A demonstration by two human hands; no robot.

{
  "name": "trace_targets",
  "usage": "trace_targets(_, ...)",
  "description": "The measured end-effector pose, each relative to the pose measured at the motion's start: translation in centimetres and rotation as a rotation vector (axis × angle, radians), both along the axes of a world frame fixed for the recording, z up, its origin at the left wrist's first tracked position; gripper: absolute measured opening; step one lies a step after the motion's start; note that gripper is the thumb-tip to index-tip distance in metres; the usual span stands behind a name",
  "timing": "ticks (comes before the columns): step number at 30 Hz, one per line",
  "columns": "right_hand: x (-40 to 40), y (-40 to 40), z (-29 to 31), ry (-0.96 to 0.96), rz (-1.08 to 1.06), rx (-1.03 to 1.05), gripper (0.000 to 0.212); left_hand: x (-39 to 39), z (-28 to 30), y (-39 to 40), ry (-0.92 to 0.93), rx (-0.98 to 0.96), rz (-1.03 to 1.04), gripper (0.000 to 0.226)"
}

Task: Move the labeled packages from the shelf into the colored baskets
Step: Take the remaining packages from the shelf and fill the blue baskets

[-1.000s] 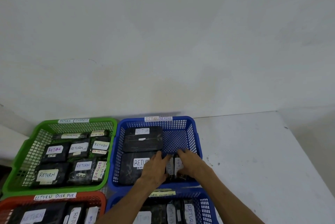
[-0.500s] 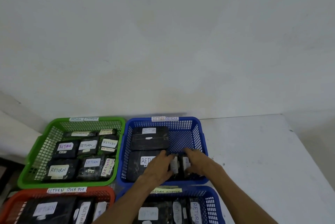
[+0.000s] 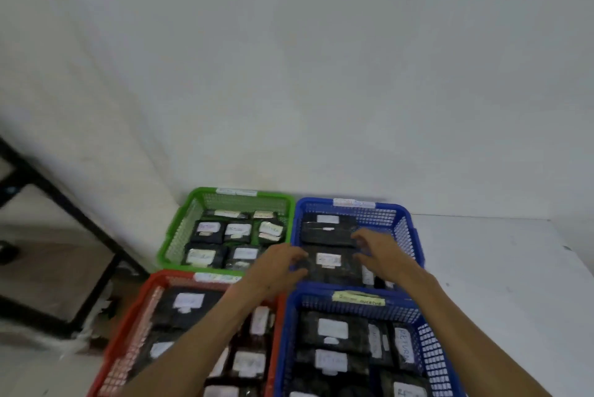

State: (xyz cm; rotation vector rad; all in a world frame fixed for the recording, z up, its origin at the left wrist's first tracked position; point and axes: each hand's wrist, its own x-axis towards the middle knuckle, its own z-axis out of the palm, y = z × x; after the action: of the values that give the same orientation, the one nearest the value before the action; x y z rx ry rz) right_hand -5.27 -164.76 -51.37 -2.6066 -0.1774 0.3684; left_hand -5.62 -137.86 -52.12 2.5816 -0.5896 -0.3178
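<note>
Your two hands were over the far blue basket (image 3: 405,223), which sat against the wall with the green basket (image 3: 180,229) touching its left side. Your left hand (image 3: 277,263) hovered at that basket's near-left corner with its fingers curled loosely inward, and the blur kept me from telling whether it gripped anything. Your right hand (image 3: 379,249) reached in from the right, fingers bent above the black packages, and again I could not tell whether it was holding one or simply relaxed. Between your hands lay a black package with a white label (image 3: 329,260); a second flat black package (image 3: 326,229) lay just behind it. Nearer to you than the far blue basket stood a second blue basket (image 3: 430,351) and a red basket (image 3: 128,332), both packed with labeled packages.
</note>
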Motion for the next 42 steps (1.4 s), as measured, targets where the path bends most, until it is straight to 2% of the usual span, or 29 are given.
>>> trace_targets(4,-2.9,10.2,3.7,-0.088,0.069,0.094,0.036,-5.7,3.3,9.9,-0.042,-0.057,0.104,0.066)
trace_targets(5,-3.7,13.0,4.4,-0.110,0.096,0.113,0.035,-7.3,4.1,12.6,-0.059,-0.040,0.126,0.067)
trace_targets(10,-8.0,27.4,7.1,-0.154,0.269,0.168,0.031,-16.0,6.3,26.2,-0.082,0.002,0.290,0.039)
trace_targets(15,-12.1,41.3,7.0,-0.115,0.460,0.198,0.028,-23.4,5.9,38.1,-0.003,0.061,0.502,0.036)
trace_targets(21,-14.4,56.6,4.9,-0.039,0.634,0.163,0.036,-29.0,3.9,51.2,0.073,0.031,0.744,0.040)
trace_targets(24,-14.5,64.2,3.2,-0.032,0.689,0.150,0.046,-29.8,3.3,57.8,0.059,0.037,0.799,0.036)
trace_targets(29,-13.6,76.7,1.0,0.021,0.693,0.136,0.062,-28.6,2.4,69.4,0.010,0.076,0.810,0.049)
trace_targets(37,-11.8,92.5,0.5,0.091,0.598,0.058,0.060,-25.9,2.3,86.3,-0.042,0.110,0.738,0.057)
trace_targets(42,-11.3,98.6,-2.5,0.131,0.471,0.054,0.058,-23.8,-0.8,94.7,0.032,0.109,0.632,0.058)
